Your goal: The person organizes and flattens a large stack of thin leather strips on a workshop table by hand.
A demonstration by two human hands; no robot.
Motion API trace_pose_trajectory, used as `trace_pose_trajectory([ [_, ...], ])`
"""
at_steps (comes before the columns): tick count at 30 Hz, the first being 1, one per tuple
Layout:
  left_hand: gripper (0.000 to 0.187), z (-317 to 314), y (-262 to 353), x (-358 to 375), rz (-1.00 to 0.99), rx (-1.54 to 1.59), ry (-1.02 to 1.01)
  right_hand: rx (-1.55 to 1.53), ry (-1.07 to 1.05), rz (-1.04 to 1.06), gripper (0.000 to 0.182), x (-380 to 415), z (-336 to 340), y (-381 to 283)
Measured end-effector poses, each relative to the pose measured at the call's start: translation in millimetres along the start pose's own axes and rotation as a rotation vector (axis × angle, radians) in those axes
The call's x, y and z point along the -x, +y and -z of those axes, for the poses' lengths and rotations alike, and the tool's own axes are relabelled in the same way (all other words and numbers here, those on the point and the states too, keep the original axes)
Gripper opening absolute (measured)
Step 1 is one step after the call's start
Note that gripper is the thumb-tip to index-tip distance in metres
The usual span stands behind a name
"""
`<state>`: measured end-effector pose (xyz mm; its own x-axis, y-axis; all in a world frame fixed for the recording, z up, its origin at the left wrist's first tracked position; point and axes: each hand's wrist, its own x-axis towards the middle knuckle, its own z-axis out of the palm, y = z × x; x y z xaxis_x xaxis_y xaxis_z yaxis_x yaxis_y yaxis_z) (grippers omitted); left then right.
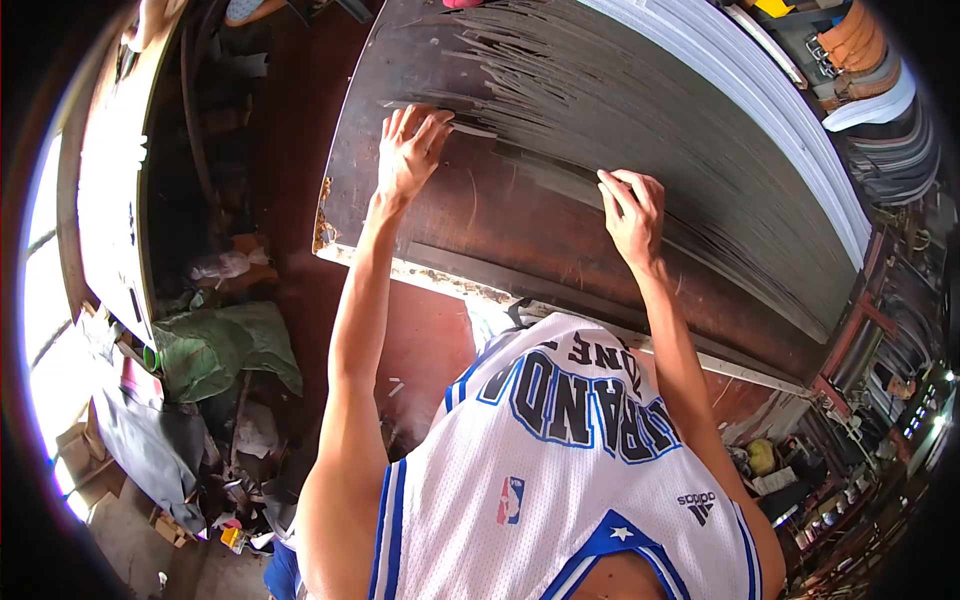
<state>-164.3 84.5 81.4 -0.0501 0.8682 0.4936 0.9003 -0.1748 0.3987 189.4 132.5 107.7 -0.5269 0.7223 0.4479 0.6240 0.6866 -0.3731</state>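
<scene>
Many long, thin dark grey strips (640,110) lie side by side across a worn brown table (530,215). My left hand (412,150) is at their left ends, its fingers bent down and closed on the end of a strip; the fingertips are partly hidden. Just right of it, a paler strip end (475,130) shows. Further right, my right hand (634,210) pinches at the near edge of the same row, thumb and fingers together on a dark strip. Another dark strip (480,268) lies along the table's near edge.
White strips (760,90) line the far side of the row. Rolled belts (855,45), one orange-brown with a buckle, sit at the upper right. A green sack (225,345) and scraps lie on the floor at left. Cluttered shelves (850,500) stand at lower right.
</scene>
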Motion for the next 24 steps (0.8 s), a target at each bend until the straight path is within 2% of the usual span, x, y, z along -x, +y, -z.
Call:
trace_pose_trajectory([
  [14,0.031,-22.3,-2.1,3.6,0.010,-0.015,0.085,0.045,-0.033,0.013,0.023,-1.5,-8.6,5.8],
  [17,0.025,-22.3,-0.9,-0.4,0.013,-0.026,0.086,0.037,-0.040,0.004,0.022,-5.1,-7.8,6.3],
  [24,0.029,-27.0,-0.4,-2.2,-0.087,-0.077,0.088,0.049,-0.029,0.032,0.024,-6.7,-12.1,12.4],
])
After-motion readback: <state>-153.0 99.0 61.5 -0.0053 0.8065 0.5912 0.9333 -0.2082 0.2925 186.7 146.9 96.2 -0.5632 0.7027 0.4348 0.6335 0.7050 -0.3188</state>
